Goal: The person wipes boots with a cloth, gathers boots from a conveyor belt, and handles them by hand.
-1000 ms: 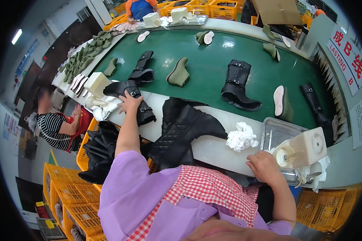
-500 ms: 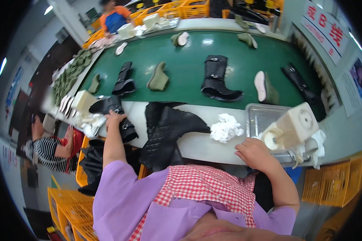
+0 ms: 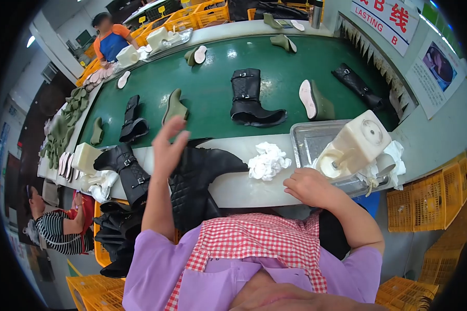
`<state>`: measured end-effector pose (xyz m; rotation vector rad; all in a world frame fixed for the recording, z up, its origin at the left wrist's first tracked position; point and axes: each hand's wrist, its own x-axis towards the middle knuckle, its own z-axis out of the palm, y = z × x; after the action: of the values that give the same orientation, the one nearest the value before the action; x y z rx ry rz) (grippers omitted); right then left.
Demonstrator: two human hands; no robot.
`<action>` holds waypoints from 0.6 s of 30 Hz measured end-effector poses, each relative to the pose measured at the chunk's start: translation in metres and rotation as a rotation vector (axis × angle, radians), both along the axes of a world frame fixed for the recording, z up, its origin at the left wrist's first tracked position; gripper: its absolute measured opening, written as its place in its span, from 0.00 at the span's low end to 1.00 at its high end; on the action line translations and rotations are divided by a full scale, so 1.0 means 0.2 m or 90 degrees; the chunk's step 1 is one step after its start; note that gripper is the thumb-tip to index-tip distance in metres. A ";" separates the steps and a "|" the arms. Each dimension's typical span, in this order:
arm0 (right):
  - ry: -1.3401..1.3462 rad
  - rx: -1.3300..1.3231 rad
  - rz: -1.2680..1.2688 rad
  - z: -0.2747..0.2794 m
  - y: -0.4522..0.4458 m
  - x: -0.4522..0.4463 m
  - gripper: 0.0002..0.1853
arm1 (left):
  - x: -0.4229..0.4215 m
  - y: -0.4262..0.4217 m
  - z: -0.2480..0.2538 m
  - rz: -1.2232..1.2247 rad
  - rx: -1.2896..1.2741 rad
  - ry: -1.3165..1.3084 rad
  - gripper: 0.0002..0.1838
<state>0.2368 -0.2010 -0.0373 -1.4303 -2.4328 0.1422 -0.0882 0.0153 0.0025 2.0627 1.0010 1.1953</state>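
Note:
My left hand (image 3: 168, 149) is raised over the worktop, fingers apart, with nothing in it. Beneath and beside it lie black quilted boots (image 3: 188, 199) at the near edge, partly hidden by my forearm. Left of the forearm a black buckled boot (image 3: 131, 173) lies tilted on the worktop edge. My right hand (image 3: 308, 185) rests at the worktop's near edge with its fingers curled; what they hold, if anything, is hidden. Close by are a crumpled white wad (image 3: 268, 161) and a metal tray (image 3: 306, 140) bearing a cut-open white plastic container (image 3: 360, 137).
A green conveyor belt (image 3: 202, 78) carries black boots and green wedge shoes. Yellow crates (image 3: 425, 199) stand at the right, and another crate with black boots (image 3: 117, 228) at the left. One person (image 3: 111, 44) stands across the belt, another (image 3: 62, 225) at the left.
My left hand has let go of the buckled boot and moved right and up, opening its fingers. The view has turned to the right. My right hand stays at the worktop edge.

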 end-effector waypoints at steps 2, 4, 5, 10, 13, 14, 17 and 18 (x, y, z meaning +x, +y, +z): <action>-0.003 -0.011 0.000 -0.02 0.01 0.00 0.08 | 0.17 -0.15 -0.02 -0.205 -0.188 -0.046 0.17; -0.002 -0.014 0.005 -0.04 0.01 0.01 0.08 | 0.34 -0.28 -0.03 -0.346 -0.211 0.035 0.12; -0.007 -0.017 0.003 -0.04 0.01 0.01 0.08 | 0.41 -0.32 -0.06 -0.416 -0.257 0.047 0.11; -0.025 -0.020 -0.018 -0.04 0.00 0.01 0.08 | 0.57 -0.39 -0.28 -0.681 -0.348 0.116 0.08; -0.020 -0.028 -0.024 -0.06 0.00 0.02 0.08 | 0.57 -0.34 -0.43 -0.766 -0.546 0.156 0.10; -0.021 -0.031 -0.029 -0.06 0.00 0.03 0.08 | 0.56 -0.32 -0.50 -0.772 -0.547 0.155 0.10; -0.019 -0.054 -0.029 -0.08 0.00 0.05 0.08 | 0.55 -0.28 -0.61 -0.808 -0.648 0.161 0.15; -0.019 -0.067 -0.029 -0.09 0.01 0.05 0.08 | 0.56 -0.27 -0.63 -0.816 -0.613 0.192 0.16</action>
<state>0.2475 -0.1988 -0.0556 -1.5426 -2.4466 0.2443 0.0231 -0.0382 -0.1226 1.5037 0.0976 -0.2554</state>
